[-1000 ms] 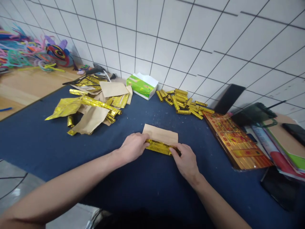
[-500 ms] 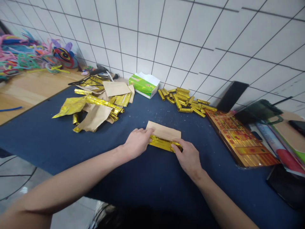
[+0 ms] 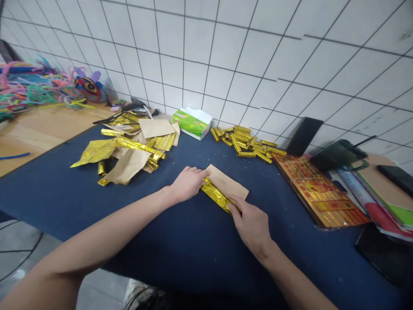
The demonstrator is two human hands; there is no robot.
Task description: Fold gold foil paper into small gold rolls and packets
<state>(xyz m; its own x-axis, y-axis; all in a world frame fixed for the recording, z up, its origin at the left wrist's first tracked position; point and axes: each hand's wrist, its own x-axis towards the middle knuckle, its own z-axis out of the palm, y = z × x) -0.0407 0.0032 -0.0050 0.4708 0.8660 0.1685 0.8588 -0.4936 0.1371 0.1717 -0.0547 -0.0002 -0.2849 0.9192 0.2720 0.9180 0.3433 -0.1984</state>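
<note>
In front of me on the dark blue table lies a sheet of gold foil paper [image 3: 229, 181], brown side up along its far part. Its near part is folded over into a shiny gold strip [image 3: 215, 194]. My left hand [image 3: 189, 183] is closed on the strip's left end, thumb and fingertips at the fold. At the right end, my right hand [image 3: 250, 219] pinches the same strip between thumb and fingers. The folded paper sits at a slant, its right end nearer to me.
Crumpled gold and brown papers [image 3: 129, 165] are heaped at the left. Several small gold rolls [image 3: 241, 142] lie by the tiled wall, beside a green tissue pack [image 3: 192, 122]. At the right stand a red-gold packet [image 3: 322, 193], a dark green cup [image 3: 338, 155] and a black upright object [image 3: 305, 135].
The paper has turned so that its right end points more towards me. More of the gold side shows along the fold. Both hands keep hold of it.
</note>
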